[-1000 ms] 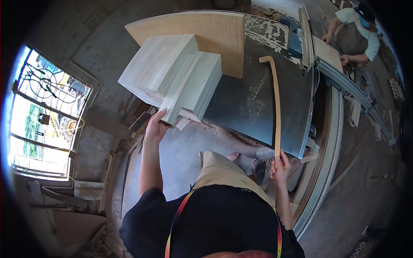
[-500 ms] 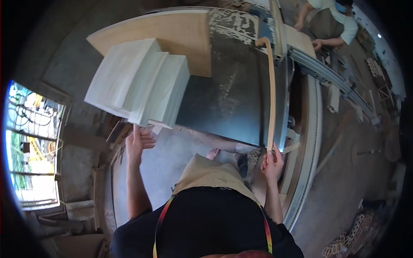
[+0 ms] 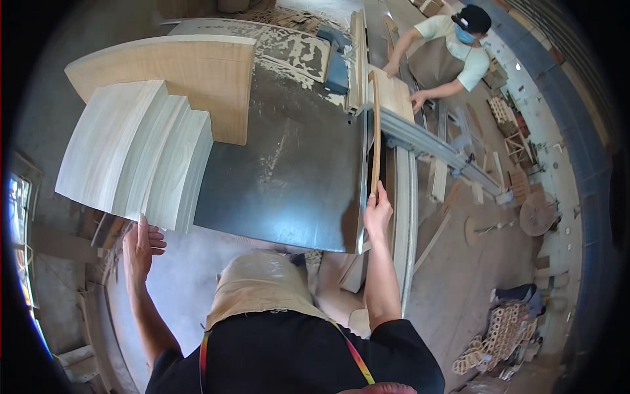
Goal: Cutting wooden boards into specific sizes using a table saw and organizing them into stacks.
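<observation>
My right hand (image 3: 378, 215) is closed round the near end of a long thin wooden strip (image 3: 377, 141). The strip runs away from me along the right edge of a dark metal machine table (image 3: 289, 190), its far end near the fence. At the left, my left hand (image 3: 138, 253) has its fingers stretched out and apart. One fingertip meets the near edge of a stepped stack of pale boards (image 3: 131, 141) on the table's left side. Behind that stack lies a larger light-brown panel (image 3: 203, 79).
Across the rail (image 3: 426, 141), a person (image 3: 453, 56) holds a pale board (image 3: 392, 92) with both hands. Sawdust (image 3: 295, 56) covers the table's far end near a blue machine part (image 3: 338, 62). Stacked wooden pieces (image 3: 499, 331) lie on the floor at right.
My view has turned to the right, so the table and stack appear further left. The right hand has carried the strip forward and to the table's right edge. My left hand stays at the stack.
</observation>
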Demonstrator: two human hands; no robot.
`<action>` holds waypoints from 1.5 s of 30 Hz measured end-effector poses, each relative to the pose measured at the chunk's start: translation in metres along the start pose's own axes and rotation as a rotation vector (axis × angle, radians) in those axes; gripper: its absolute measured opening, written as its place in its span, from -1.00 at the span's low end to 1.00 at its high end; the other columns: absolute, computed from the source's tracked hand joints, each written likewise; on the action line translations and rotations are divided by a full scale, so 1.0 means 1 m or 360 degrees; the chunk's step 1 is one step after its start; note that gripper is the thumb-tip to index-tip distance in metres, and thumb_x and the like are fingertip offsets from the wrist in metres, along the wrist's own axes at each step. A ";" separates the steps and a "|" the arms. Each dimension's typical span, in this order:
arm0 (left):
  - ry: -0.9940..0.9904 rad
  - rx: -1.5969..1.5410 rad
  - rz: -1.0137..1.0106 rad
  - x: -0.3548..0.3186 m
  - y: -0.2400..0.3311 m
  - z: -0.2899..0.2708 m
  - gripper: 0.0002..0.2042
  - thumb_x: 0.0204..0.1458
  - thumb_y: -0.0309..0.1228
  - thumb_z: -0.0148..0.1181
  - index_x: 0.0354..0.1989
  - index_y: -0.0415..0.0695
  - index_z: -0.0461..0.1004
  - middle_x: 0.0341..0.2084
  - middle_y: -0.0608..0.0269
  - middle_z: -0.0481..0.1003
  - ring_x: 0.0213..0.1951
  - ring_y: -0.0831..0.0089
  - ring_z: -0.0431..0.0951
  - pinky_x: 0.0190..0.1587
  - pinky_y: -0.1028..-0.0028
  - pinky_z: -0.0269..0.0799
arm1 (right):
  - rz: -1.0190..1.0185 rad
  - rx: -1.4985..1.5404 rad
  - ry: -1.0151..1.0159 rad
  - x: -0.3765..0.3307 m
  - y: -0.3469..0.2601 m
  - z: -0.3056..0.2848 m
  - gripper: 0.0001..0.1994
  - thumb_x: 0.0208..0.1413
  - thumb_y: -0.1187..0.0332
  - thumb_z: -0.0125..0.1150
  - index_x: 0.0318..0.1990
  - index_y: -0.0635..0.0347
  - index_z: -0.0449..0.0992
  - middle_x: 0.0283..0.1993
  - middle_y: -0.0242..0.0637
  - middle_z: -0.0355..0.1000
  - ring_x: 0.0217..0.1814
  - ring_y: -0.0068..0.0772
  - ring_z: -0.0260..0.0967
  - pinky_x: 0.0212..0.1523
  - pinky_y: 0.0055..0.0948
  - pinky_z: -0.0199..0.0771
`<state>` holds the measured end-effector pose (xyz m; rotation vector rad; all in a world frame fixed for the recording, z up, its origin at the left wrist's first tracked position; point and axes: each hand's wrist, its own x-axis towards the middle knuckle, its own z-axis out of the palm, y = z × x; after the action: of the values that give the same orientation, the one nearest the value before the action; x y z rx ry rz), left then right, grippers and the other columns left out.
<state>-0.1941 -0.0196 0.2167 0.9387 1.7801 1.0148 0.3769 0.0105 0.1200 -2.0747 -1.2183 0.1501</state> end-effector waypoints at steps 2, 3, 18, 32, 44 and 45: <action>0.0048 0.0106 0.0041 0.004 -0.001 -0.002 -0.35 0.37 0.12 0.01 -0.33 -0.39 0.56 -0.58 0.08 0.55 -0.57 0.34 0.59 -0.48 0.44 0.52 | 0.0083 -0.0106 -0.0097 0.026 -0.008 0.017 -0.55 0.33 0.50 0.05 0.36 0.20 0.44 0.25 -0.08 0.56 0.16 0.01 0.58 0.14 -0.14 0.56; 0.0018 0.0066 0.0035 0.006 -0.003 0.000 -0.35 0.37 0.12 0.01 -0.33 -0.39 0.56 -0.58 0.08 0.55 -0.57 0.34 0.59 -0.48 0.44 0.52 | -0.0100 -0.0053 -0.0019 0.051 -0.012 0.021 -0.55 0.32 0.49 0.06 0.35 0.22 0.44 0.24 -0.07 0.56 0.15 0.01 0.58 0.16 -0.16 0.57; -0.0695 0.0282 -0.0467 -0.020 -0.113 0.035 -0.56 0.31 -0.13 0.22 -0.22 -0.41 0.55 -0.55 0.03 0.57 -0.67 0.34 0.56 -0.59 0.46 0.53 | 0.0162 -0.0075 -0.0162 0.007 0.014 0.028 -0.56 0.30 0.50 0.04 0.32 0.32 0.44 0.18 0.04 0.57 0.14 0.11 0.55 0.17 -0.14 0.55; -0.1820 0.0326 -0.0380 -0.072 -0.132 0.249 -0.65 0.25 -0.21 0.35 -0.26 -0.35 0.58 -0.42 0.12 0.58 -0.45 0.49 0.59 -0.42 0.57 0.56 | 0.0106 -0.0117 -0.0131 -0.141 0.039 -0.016 -0.52 0.34 0.43 0.04 0.39 0.23 0.37 -0.26 0.24 0.59 -0.34 0.33 0.54 -0.31 0.06 0.54; -0.2027 -0.0756 -0.1130 -0.141 -0.145 0.426 -0.21 0.17 0.22 0.28 0.17 -0.36 0.33 0.14 -0.20 0.42 0.14 0.03 0.53 0.22 0.16 0.48 | 0.0243 0.0368 -0.0132 -0.385 0.054 -0.116 -0.54 0.31 0.56 0.10 0.36 0.37 0.39 0.24 0.06 0.53 0.03 0.01 0.62 -0.09 -0.31 0.59; -0.2053 -0.0762 -0.1134 -0.147 -0.144 0.438 -0.21 0.17 0.22 0.28 0.17 -0.36 0.33 0.14 -0.20 0.42 0.14 0.03 0.53 0.22 0.16 0.48 | 0.0211 0.0354 -0.0098 -0.397 0.055 -0.123 -0.54 0.31 0.56 0.10 0.36 0.37 0.39 0.24 0.06 0.53 0.03 0.01 0.62 -0.09 -0.31 0.59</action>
<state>0.2328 -0.0926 -0.0001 0.3750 0.5983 0.1790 0.2520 -0.3878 0.0790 -1.9669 -1.0483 0.3957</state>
